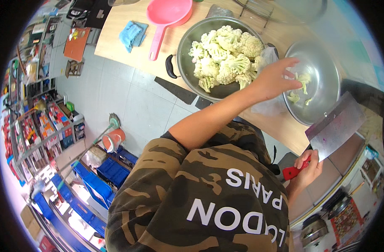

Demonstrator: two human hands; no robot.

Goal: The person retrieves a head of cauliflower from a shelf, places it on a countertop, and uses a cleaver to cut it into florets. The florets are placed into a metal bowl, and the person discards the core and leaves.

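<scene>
My left hand (276,80) reaches over the near rim of a steel bowl (326,73), its fingers spread and apart. Small pale cauliflower pieces (293,98) lie in that bowl, one of them close by my fingertips. My right hand (309,167) is wrapped round the red handle of a cleaver (336,126), held off the table's right side with the broad blade pointing away from me. Purple stains mark the blade. To the left, a wide metal pan (184,77) with a black side handle is heaped with cauliflower florets (225,54); my left forearm crosses its near rim.
A crumpled clear plastic bag (269,105) lies between pan and bowl. A pink strainer (164,17) and a folded blue cloth (133,35) are on the table's left part. At the far right stands a glass lid (297,10). An orange bucket (114,140) is on the floor.
</scene>
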